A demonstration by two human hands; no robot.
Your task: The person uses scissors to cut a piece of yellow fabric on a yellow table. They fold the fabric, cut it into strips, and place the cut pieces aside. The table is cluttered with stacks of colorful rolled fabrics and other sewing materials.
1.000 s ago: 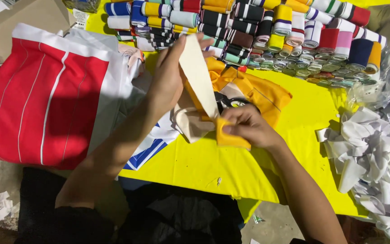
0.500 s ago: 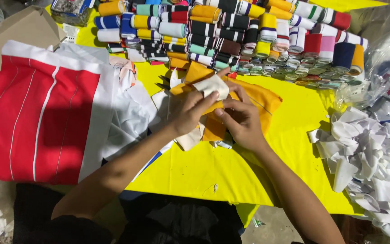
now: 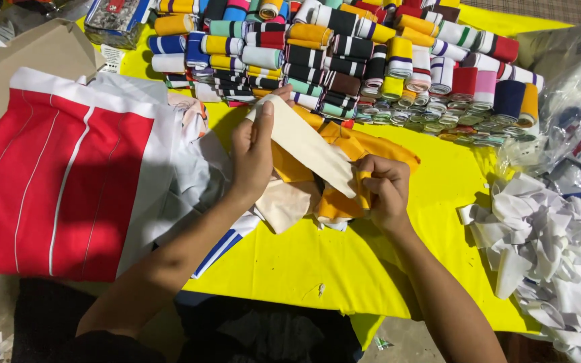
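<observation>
Cream cloth strip (image 3: 311,144), held between left hand (image 3: 251,156) and right hand (image 3: 384,189): smooth, matt knit. Orange-yellow cloth pieces (image 3: 371,149) beneath: soft, matt, creased. Bright yellow table cover (image 3: 304,262): smooth, with a slight sheen. Red cloth panel with thin white stripes (image 3: 55,181): flat, matt fabric. Stacked folded striped ribbed cloth bands in many colours (image 3: 344,54): ribbed knit, matt. Heap of white cloth offcuts (image 3: 546,235): crumpled, matt. Clear plastic bag (image 3: 573,87): glossy, wrinkled. Brown cardboard box (image 3: 28,60): matt, plain.
</observation>
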